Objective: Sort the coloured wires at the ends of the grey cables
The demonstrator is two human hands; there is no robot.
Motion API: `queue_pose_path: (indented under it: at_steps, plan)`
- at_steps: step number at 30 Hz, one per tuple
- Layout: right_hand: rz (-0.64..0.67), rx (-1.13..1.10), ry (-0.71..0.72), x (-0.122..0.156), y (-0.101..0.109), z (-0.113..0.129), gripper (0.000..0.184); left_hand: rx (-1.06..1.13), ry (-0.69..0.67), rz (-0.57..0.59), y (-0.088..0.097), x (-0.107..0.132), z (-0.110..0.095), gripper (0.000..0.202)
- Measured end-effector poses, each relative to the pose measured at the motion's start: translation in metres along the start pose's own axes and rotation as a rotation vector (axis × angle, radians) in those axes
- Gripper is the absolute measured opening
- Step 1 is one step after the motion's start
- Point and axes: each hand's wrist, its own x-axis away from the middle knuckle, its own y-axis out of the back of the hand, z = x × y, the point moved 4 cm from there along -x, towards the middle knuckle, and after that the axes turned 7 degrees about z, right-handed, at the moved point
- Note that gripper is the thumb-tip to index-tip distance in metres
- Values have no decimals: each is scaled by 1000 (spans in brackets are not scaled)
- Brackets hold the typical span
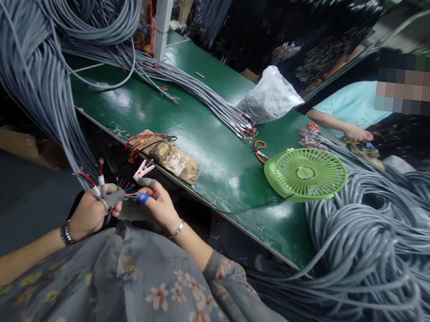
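Observation:
My left hand (90, 213) is closed round the end of a grey cable (113, 197), with thin coloured wires (124, 186) fanning out of the stripped tip. A second cable end with red wires (100, 169) sticks up between its fingers. My right hand (158, 204) pinches those thin wires from the right; its fingertips wear grey and blue covers, and a pink clip-like tool (143, 169) sits just above them. Both hands hover over my lap, in front of the green table (203, 129).
Thick bundles of grey cable hang at the left (37, 60) and pile up at the right (373, 259). On the table lie a taped block (169, 157), a green fan (306, 173), orange-handled cutters (260, 150), a plastic bag (270, 97) and a cable bundle. Another person's hand (356, 133) works at the far right.

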Motion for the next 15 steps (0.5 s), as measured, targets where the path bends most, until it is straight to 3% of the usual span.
queue_pose_path:
  at_steps: [4,7,9,15]
  plan:
    - [-49,-66,-72,-11,9,9,52,-36,46,144,-1,1,-10,37]
    - [19,-67,-141,-23,4,15,57,-79,79,281,-2,-1,-17,39]
    - [52,-41,-114,-30,-2,19,58,-118,85,350,-2,-4,-21,40]
    - [-11,-93,-43,-42,-9,19,57,-124,108,392,-3,-19,-26,39]
